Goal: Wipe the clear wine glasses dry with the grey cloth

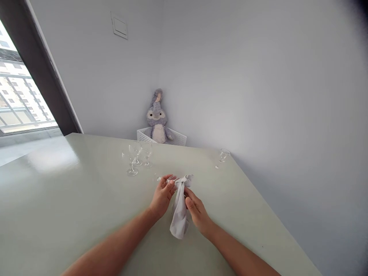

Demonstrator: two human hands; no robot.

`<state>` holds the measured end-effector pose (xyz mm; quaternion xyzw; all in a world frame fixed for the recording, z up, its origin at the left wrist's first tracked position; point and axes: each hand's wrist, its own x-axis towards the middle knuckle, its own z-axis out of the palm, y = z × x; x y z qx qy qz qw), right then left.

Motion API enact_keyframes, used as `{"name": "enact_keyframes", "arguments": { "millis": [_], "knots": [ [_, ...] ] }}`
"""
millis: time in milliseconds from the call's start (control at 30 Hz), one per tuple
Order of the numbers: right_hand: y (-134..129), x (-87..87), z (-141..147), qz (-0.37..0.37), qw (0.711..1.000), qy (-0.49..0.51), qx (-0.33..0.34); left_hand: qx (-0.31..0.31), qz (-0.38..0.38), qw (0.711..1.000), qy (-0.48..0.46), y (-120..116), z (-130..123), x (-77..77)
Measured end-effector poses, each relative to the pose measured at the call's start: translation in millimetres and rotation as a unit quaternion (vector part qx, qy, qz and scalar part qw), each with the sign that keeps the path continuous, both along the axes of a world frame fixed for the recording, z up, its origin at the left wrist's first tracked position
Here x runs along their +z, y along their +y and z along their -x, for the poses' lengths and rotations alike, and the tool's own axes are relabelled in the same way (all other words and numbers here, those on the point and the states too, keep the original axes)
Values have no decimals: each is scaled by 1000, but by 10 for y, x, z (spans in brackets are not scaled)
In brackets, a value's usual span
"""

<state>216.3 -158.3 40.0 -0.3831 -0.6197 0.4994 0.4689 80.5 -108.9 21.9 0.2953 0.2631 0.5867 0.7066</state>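
My left hand (162,195) is closed around a clear glass (171,179), of which only a part shows past the fingers; its exact kind is hard to tell. A light grey cloth (179,214) is bunched against the glass and hangs down between both hands. The cloth's right side is gripped by my right hand (198,212), thumb on top and fingers curled behind. Beyond the left hand, three clear stemmed glasses (132,171) stand upright close together on the table.
The pale, glossy table (86,214) reaches toward a wall corner. Near its right edge is another clear glass (224,155), with a small white spot (216,166) beside it. Past the far edge, a plush rabbit (158,126) sits in a white perforated basket (179,138). A window stands at left.
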Motion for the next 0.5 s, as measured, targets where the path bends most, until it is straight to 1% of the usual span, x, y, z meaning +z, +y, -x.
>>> {"name": "enact_keyframes", "arguments": {
  "millis": [100,133,200,267,333,433,500],
  "knots": [
    [59,-84,-31,79,993,85,8,-13,-10,1000,6,-14,2,13],
    [78,-110,-36,92,991,102,6,-17,-15,1000,9,-20,1,17],
    [105,-147,-34,92,991,101,-1,-19,-26,999,15,-33,-4,19],
    [117,-164,-20,59,996,65,-7,-21,-34,999,31,-43,-13,10],
    [119,-171,1,5,1000,18,-13,-28,-43,997,58,-46,-22,-16],
    [122,-179,30,-69,997,-33,-22,-48,-51,992,108,-28,-28,-72],
    [131,-185,44,-96,994,-51,-26,-48,-50,989,131,-9,-23,-100]
  ]
}}
